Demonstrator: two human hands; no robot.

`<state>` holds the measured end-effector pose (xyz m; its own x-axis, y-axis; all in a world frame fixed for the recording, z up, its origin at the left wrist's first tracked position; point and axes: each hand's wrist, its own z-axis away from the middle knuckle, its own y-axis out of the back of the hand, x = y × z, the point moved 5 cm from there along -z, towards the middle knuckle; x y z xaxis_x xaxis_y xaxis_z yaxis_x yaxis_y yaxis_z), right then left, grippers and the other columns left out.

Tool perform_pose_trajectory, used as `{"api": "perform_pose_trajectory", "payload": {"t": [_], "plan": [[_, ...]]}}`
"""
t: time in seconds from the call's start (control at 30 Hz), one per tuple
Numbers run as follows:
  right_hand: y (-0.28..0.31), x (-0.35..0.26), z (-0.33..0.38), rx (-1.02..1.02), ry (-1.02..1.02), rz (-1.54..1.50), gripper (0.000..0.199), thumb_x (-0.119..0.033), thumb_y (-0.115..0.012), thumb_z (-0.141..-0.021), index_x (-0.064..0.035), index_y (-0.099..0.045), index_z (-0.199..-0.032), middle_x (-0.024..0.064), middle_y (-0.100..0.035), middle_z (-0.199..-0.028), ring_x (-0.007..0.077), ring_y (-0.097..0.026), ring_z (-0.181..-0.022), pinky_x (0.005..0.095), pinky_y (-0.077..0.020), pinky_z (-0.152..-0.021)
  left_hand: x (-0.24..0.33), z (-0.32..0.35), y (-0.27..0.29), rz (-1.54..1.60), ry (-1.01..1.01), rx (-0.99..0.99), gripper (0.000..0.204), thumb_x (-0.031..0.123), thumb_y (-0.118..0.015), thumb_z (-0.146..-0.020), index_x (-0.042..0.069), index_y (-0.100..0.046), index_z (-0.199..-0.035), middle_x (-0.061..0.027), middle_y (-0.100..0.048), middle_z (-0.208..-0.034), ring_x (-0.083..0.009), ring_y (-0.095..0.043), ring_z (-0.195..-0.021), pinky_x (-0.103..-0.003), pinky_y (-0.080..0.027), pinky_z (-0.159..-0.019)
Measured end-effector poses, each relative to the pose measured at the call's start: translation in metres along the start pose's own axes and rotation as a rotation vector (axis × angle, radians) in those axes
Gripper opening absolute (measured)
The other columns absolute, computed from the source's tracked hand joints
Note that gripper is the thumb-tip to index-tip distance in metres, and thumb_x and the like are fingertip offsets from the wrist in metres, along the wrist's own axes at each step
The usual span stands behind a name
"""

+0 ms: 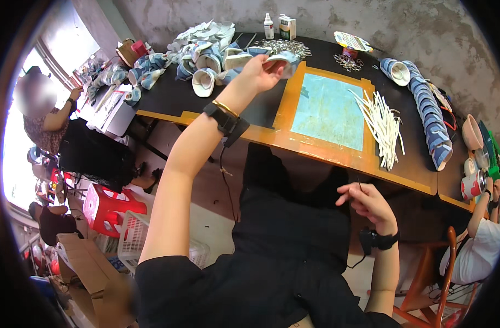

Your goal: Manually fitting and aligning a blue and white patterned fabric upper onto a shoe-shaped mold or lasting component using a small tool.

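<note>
My left hand (261, 75) is raised over the table's front edge. Its fingers are closed on a curved blue-and-white cloth piece (285, 63) with a pale lining. Behind it lies a heap of similar cloth pieces (204, 81), some curled into cups. Low in front of the table, close to my body, is my right hand (367, 203). A thin dark needle-like thing (359, 181) sticks up from its pinched fingers; its exact kind is too small to tell. On the table between the hands, a light-blue sheet (329, 112) is framed by brown tape.
White strips (382, 128) lie beside the sheet. Farther right runs a long nested stack of blue cloth pieces (427, 115). Metal rings (291, 48), a white bottle (268, 26) and a small box (286, 27) stand at the back. People sit at both sides; a red stool (110, 208) is left.
</note>
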<state>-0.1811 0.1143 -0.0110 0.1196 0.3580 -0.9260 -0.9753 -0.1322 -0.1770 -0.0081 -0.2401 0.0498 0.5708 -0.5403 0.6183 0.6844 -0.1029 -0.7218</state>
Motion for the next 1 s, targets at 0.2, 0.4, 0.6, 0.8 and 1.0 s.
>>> {"api": "perform_pose_trajectory", "payload": {"t": [0.2, 0.4, 0.6, 0.8, 1.0], "plan": [[-0.037, -0.038, -0.034, 0.046, 0.124, 0.108, 0.031, -0.027, -0.050, -0.097, -0.0019, -0.061, -0.113, 0.0024, -0.068, -0.089, -0.0007, -0.033, -0.050, 0.0152, -0.0259, -0.044, -0.020, 0.091, -0.080, 0.006, 0.113, -0.373, 0.026, 0.016, -0.045, -0.093, -0.005, -0.054, -0.105, -0.0168, -0.060, -0.109, -0.0272, -0.059, -0.104, -0.034, -0.052, -0.080], [-0.082, -0.070, -0.030, 0.381, 0.804, 0.172, 0.015, 0.002, -0.067, -0.082, -0.0015, -0.069, -0.096, 0.0019, -0.065, -0.089, 0.0016, -0.045, -0.056, 0.0162, -0.0365, -0.050, -0.061, 0.128, -0.123, -0.058, 0.162, -0.502, 0.023, 0.019, -0.048, -0.092, -0.002, -0.057, -0.090, -0.0139, -0.063, -0.102, -0.0247, -0.061, -0.099, -0.034, -0.054, -0.076], [-0.106, -0.087, -0.037, 0.443, 0.962, 0.517, 0.013, -0.003, -0.068, -0.081, -0.0039, -0.069, -0.094, 0.0023, -0.061, -0.078, 0.0070, -0.047, -0.056, 0.0219, -0.0385, -0.051, -0.115, 0.092, -0.138, -0.056, 0.180, -0.464, 0.022, 0.021, -0.049, -0.092, 0.001, -0.055, -0.100, -0.0095, -0.063, -0.098, -0.0225, -0.064, -0.091, -0.033, -0.054, -0.073], [-0.046, -0.067, -0.068, 0.586, 0.769, 0.267, 0.015, -0.009, -0.060, -0.089, 0.0000, -0.067, -0.100, 0.0039, -0.066, -0.076, 0.0076, -0.056, -0.064, 0.0219, -0.0449, -0.062, -0.130, 0.059, -0.114, -1.374, -0.894, -0.618, 0.025, 0.025, -0.054, -0.090, 0.000, -0.057, -0.092, -0.0177, -0.066, -0.082, -0.0298, -0.065, -0.075, -0.038, -0.049, -0.065], [-0.026, -0.058, -0.065, 0.669, 0.904, 0.558, 0.015, -0.001, -0.061, -0.086, -0.0026, -0.068, -0.099, 0.0023, -0.062, -0.072, 0.0071, -0.052, -0.059, 0.0206, -0.0405, -0.054, -0.133, 0.048, -0.068, -1.682, -0.723, -0.568, 0.027, 0.025, -0.056, -0.090, -0.001, -0.056, -0.099, -0.0198, -0.066, -0.084, -0.0361, -0.064, -0.079, -0.040, -0.050, -0.069]]}}
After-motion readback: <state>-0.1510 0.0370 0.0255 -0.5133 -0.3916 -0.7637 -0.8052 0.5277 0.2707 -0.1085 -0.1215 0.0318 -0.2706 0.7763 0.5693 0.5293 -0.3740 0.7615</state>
